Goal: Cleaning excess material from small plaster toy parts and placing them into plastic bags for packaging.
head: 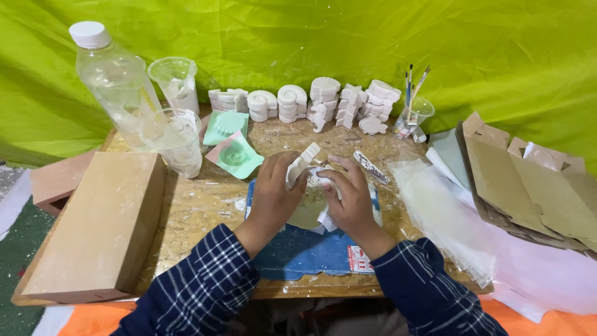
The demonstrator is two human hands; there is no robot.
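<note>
My left hand [273, 196] grips a white plaster figure [302, 162] with a ridged edge, holding it up over a blue sheet [298, 252] on the chipboard table [199, 205]. My right hand [352, 196] pinches a small folded piece of white paper [320, 177] against the figure's lower side. Both hands are close together at the table's middle, in dark blue checked sleeves.
Several white plaster casts [323, 102] line the back edge, with two green moulds [233, 152] in front. A clear bottle [115, 78] and plastic cups [174, 140] stand at left beside a tan block [99, 224]. Clear bags [435, 205], brown paper bags [528, 186] and a cup of brushes [411, 115] lie right.
</note>
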